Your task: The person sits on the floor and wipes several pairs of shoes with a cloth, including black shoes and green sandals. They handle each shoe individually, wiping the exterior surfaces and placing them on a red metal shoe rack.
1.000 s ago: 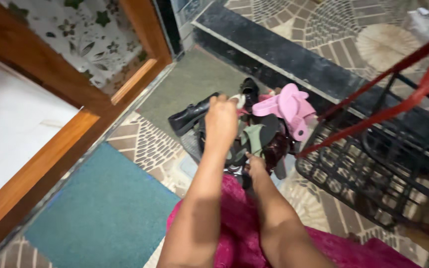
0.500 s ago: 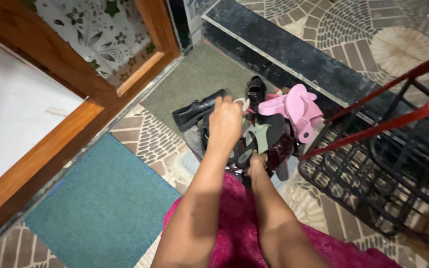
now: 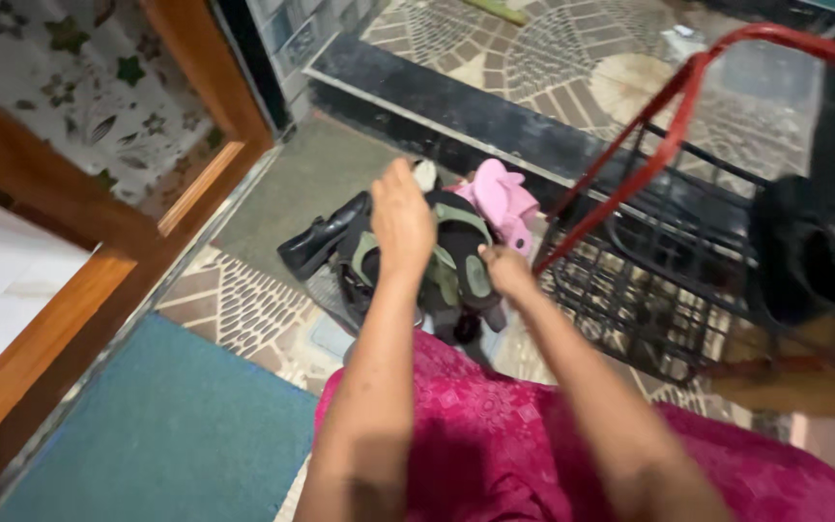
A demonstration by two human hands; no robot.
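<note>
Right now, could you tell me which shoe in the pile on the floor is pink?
The pink shoe at the pile's far right, beside the black wire rack; the other shoes are black or green.

One head-worn camera looks steeply down from above, close over both forearms, facing the patterned tile floor ahead.

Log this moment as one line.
left hand: on shoe pile | right hand: gripping green sandal | rack: right of pile

A teal mat lies near a black wire rack.
</note>
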